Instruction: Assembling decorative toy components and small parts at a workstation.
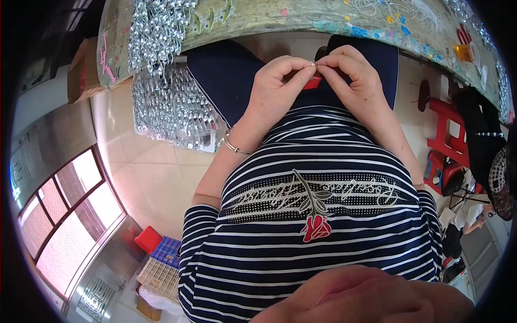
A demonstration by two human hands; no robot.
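In front of my lap, my left hand (280, 81) and my right hand (353, 75) meet fingertip to fingertip. Both thumbs and index fingers are pinched closed on a tiny pale, shiny piece (313, 64), too small to name. Just beneath the fingertips a small red patch (312, 82) shows; what it belongs to I cannot make out. Many strands of clear, silvery beads (159, 32) hang over the table edge, left of my hands. Below them lies a further mass of silvery bead strands (169, 105), beside my left leg.
A worn, paint-flecked table (258, 21) runs across the front. On it lie white threads (414, 13), red-handled scissors (463, 35) and a yellow container (464, 53). Red stools (449, 132) stand to the right, near another person (458, 231). Crates (161, 269) sit behind on the left.
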